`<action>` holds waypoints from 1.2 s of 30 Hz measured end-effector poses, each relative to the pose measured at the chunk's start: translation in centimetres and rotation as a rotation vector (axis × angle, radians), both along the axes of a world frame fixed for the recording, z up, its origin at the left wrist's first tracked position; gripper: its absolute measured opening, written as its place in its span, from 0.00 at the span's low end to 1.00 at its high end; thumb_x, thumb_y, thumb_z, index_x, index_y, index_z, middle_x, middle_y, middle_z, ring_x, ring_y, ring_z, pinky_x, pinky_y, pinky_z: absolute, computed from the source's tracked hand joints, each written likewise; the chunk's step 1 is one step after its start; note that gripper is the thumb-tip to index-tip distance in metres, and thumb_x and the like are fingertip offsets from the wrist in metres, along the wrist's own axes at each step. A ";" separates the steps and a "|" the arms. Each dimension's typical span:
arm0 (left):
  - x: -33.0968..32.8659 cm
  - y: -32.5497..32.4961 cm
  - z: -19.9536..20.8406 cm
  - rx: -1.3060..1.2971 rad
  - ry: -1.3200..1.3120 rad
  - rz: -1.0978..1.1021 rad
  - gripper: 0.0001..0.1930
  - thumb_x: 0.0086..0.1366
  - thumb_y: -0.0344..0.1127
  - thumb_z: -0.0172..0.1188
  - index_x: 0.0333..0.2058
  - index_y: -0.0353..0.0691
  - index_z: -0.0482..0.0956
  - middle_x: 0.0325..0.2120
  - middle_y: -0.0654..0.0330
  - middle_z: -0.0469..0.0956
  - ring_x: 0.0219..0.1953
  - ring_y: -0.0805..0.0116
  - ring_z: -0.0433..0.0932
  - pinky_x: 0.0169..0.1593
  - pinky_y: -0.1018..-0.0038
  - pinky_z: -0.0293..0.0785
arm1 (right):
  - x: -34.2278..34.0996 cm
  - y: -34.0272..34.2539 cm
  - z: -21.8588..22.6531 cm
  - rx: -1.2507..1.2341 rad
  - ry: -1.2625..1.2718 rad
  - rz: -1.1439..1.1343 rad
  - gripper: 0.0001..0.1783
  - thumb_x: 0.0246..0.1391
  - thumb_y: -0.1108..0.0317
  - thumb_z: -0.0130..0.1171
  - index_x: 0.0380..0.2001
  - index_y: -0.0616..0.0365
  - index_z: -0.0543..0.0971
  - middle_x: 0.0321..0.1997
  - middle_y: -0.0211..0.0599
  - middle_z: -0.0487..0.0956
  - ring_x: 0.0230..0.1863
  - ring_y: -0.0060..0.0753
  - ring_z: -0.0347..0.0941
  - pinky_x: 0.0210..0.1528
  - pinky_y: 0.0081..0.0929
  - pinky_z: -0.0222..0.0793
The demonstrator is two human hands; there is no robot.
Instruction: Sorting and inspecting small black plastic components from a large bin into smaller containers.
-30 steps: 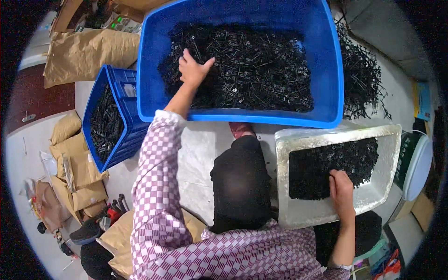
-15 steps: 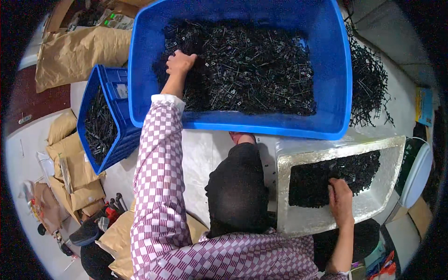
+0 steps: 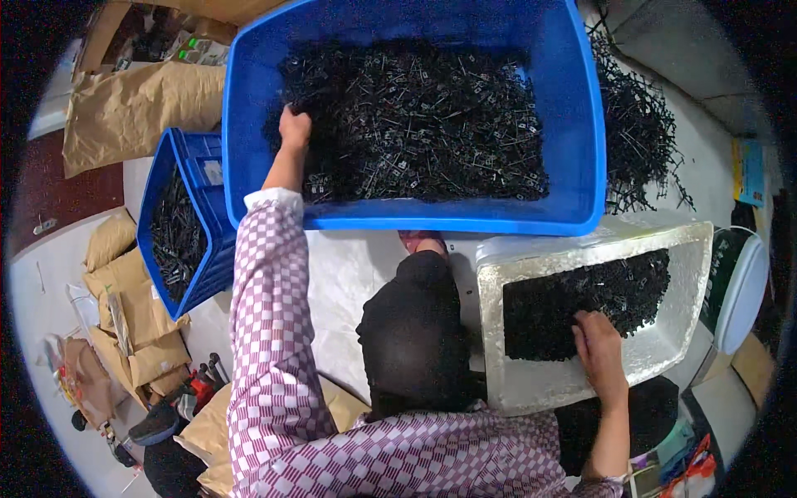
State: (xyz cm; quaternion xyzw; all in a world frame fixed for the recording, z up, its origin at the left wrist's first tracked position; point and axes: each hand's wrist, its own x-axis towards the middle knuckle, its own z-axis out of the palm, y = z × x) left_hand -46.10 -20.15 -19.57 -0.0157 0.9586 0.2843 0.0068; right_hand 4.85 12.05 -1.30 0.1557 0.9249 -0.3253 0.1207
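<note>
Reaching into the left part of a large blue bin [image 3: 581,166], my left hand [image 3: 295,129] is closed, with its fingertips hidden at the pile. Thin black plastic parts [image 3: 432,124] fill much of this bin, some with long stems and small square ends. On the right, my right hand [image 3: 599,353] rests at the near edge of small black pieces [image 3: 598,299] inside a white foam box [image 3: 494,332]. Its fingers are curled together, and whatever they may hold is hidden. The foam box lies tilted with its opening towards me.
A smaller blue crate [image 3: 220,241] of black parts leans at the left. Brown paper sacks [image 3: 145,108] lie behind it and below. Tangled black stems [image 3: 635,124] are heaped right of the large bin. A light-blue round lid [image 3: 740,292] stands beside the foam box. My knee [image 3: 411,340] is between the containers.
My left hand has moved left and slightly nearer within the bin, and its spread fingers have closed. My right hand stays at the small pieces. The whole view has shifted slightly.
</note>
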 end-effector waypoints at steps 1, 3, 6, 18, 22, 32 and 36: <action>0.6 -0.5 0.8 0.003 0.008 -0.003 0.17 0.50 0.32 0.51 0.41 0.37 0.72 0.34 0.51 0.76 0.37 0.53 0.74 0.45 0.67 0.69 | 0.1 -0.1 0.2 0.003 0.008 -0.003 0.09 0.42 0.81 0.53 0.32 0.66 0.70 0.29 0.50 0.71 0.32 0.53 0.68 0.33 0.37 0.65; 2.2 -1.0 3.7 0.500 -0.150 -0.009 0.15 0.51 0.27 0.47 0.40 0.35 0.71 0.32 0.57 0.75 0.34 0.61 0.74 0.40 0.68 0.70 | 0.3 -0.4 0.7 -0.011 0.038 -0.002 0.10 0.42 0.81 0.53 0.32 0.66 0.70 0.29 0.49 0.71 0.32 0.53 0.68 0.34 0.38 0.65; 4.3 -1.6 7.8 0.512 -0.177 0.013 0.14 0.52 0.25 0.46 0.39 0.36 0.71 0.31 0.60 0.74 0.31 0.65 0.73 0.37 0.69 0.70 | 0.6 -0.8 1.2 -0.014 0.076 0.010 0.10 0.42 0.81 0.53 0.32 0.66 0.71 0.29 0.49 0.71 0.32 0.52 0.68 0.34 0.38 0.65; 5.1 -5.9 19.2 0.639 -0.175 -0.084 0.08 0.54 0.31 0.49 0.33 0.41 0.73 0.18 0.66 0.72 0.13 0.74 0.66 0.13 0.78 0.58 | 2.1 -2.1 1.4 0.060 0.184 0.093 0.08 0.44 0.77 0.53 0.32 0.64 0.71 0.29 0.48 0.73 0.34 0.49 0.70 0.37 0.37 0.66; 5.8 -5.1 24.3 0.566 -0.123 -0.131 0.07 0.53 0.34 0.51 0.31 0.41 0.74 0.16 0.66 0.71 0.11 0.74 0.65 0.12 0.78 0.56 | 2.5 -2.3 1.4 0.111 0.191 0.120 0.07 0.45 0.75 0.52 0.31 0.63 0.71 0.29 0.47 0.72 0.34 0.48 0.70 0.37 0.37 0.66; 7.5 -1.0 35.0 0.618 -0.105 -0.205 0.12 0.54 0.37 0.54 0.34 0.35 0.75 0.20 0.61 0.75 0.16 0.69 0.72 0.17 0.76 0.66 | 3.4 -2.1 1.2 0.174 0.260 0.165 0.06 0.46 0.74 0.52 0.30 0.61 0.69 0.28 0.44 0.72 0.34 0.47 0.70 0.36 0.38 0.66; 11.5 4.1 39.2 0.959 -0.193 -0.351 0.12 0.56 0.34 0.54 0.36 0.32 0.74 0.27 0.56 0.77 0.24 0.65 0.76 0.26 0.71 0.74 | 4.1 -1.7 0.9 0.194 0.295 0.130 0.05 0.46 0.74 0.52 0.29 0.61 0.69 0.28 0.44 0.71 0.34 0.47 0.69 0.35 0.38 0.66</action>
